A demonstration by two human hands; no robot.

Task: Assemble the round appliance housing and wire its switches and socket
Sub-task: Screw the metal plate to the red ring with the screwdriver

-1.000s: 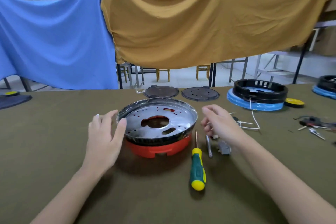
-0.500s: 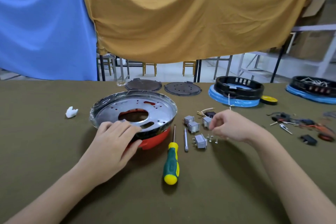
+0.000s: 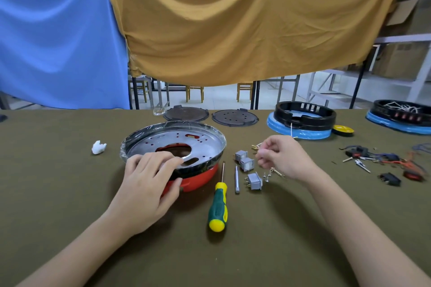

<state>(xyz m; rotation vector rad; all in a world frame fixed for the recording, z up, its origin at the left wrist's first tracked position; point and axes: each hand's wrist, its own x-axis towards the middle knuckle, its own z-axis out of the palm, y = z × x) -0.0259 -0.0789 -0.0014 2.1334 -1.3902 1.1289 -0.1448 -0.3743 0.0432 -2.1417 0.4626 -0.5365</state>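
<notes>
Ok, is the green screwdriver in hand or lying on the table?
Lying on the table. The green screwdriver lies flat on the cloth, untouched, between the left hand on the round housing and the right hand.

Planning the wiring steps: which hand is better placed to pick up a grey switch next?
The right hand: it hovers beside the grey switches, while the left hand rests on the housing rim, steadying it.
</notes>
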